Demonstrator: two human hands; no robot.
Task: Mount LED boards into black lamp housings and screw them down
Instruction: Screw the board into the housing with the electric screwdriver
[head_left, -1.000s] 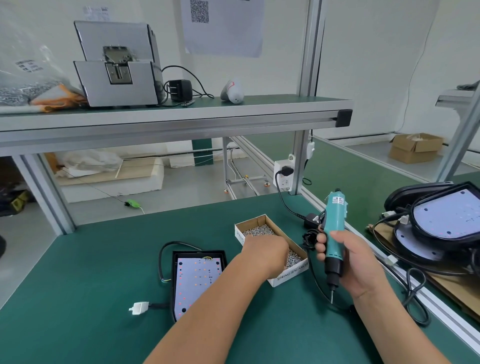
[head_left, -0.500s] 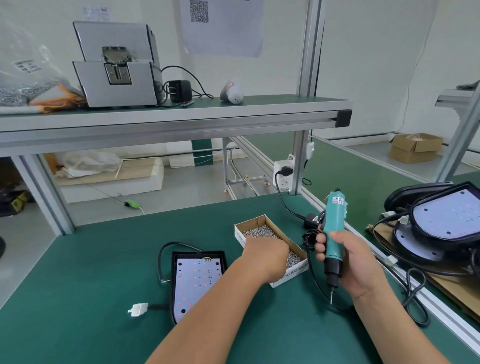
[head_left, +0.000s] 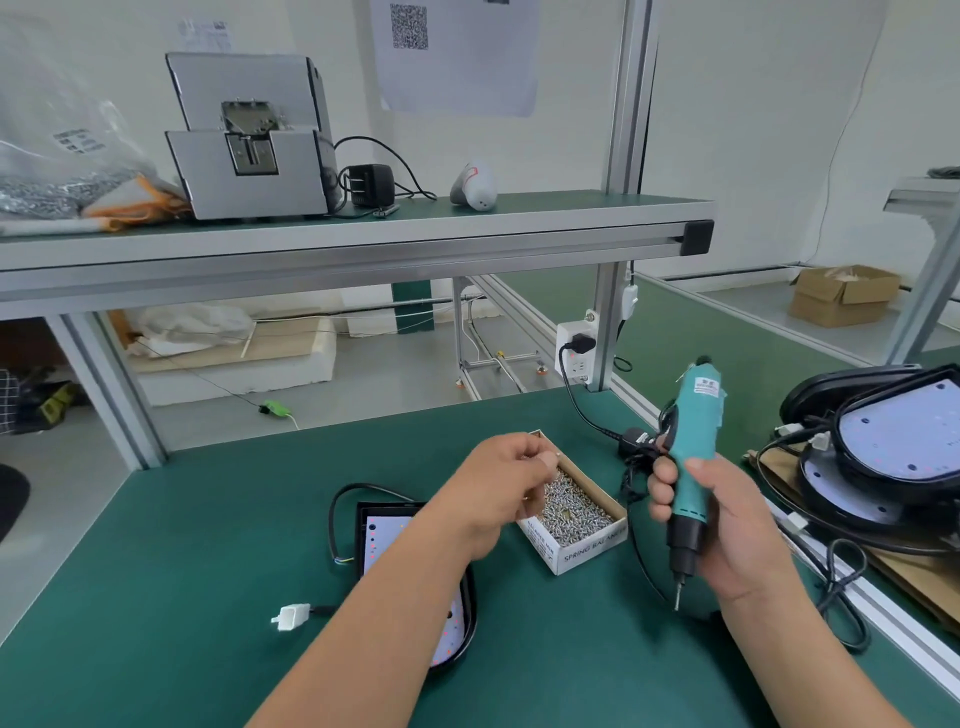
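Head | left hand (head_left: 501, 480) lifted from screw box (head_left: 587, 548), pinching screw (head_left: 557, 453) (tiny) | right hand (head_left: 727, 525) grips screwdriver (head_left: 693, 431)

Lamp housing (head_left: 361, 540): lay on the bench (head_left: 156, 571), left of the screw box (head_left: 582, 545).
Screwdriver (head_left: 693, 457): stood right of the box.

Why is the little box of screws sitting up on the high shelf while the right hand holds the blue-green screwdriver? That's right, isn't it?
Not quite. The head view shows the box of screws sitting down on the green table, not up high. The rest is right: the right hand holds the blue-green screwdriver.
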